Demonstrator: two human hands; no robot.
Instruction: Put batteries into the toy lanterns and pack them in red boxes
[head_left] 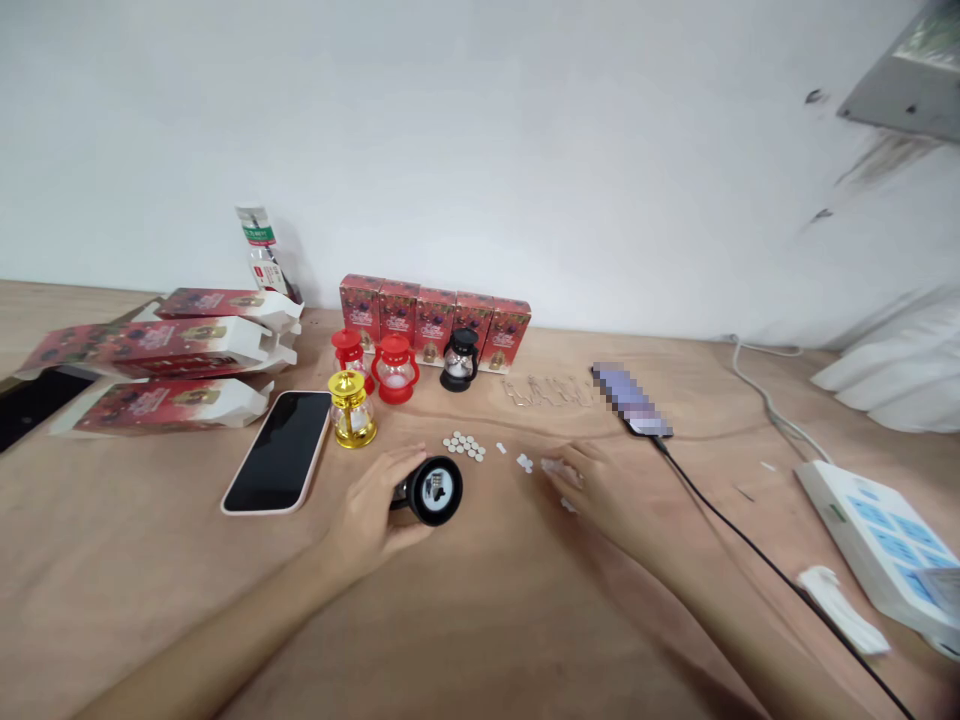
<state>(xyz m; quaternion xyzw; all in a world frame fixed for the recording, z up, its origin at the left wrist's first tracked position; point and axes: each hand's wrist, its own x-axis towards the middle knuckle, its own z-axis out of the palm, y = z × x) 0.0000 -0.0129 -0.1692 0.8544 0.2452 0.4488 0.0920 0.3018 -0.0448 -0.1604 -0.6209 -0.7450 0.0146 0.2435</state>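
Note:
My left hand [373, 512] is wrapped round a black mini lantern [436, 490], tipped so its round base faces me. Inside the base a white disc and a metal battery contact show. My right hand [592, 485] is low over small whitish plastic pieces [553, 466], fingers bent and a little apart; I see nothing held in them. Left of it lie more white bits [524, 463] and a cluster of button cells [465, 446]. Beyond the left hand stand a gold lantern [352, 410], two red lanterns [394, 370] and another black lantern [460, 360].
Red printed boxes [435, 315] stand by the wall; opened boxes [172, 345] lie left near a bottle [264, 250]. A phone [277, 452] lies left, another phone [630, 398] right with a black cable [739, 530]. Thin wire handles [547, 391] lie behind. A power strip [877, 540] is right.

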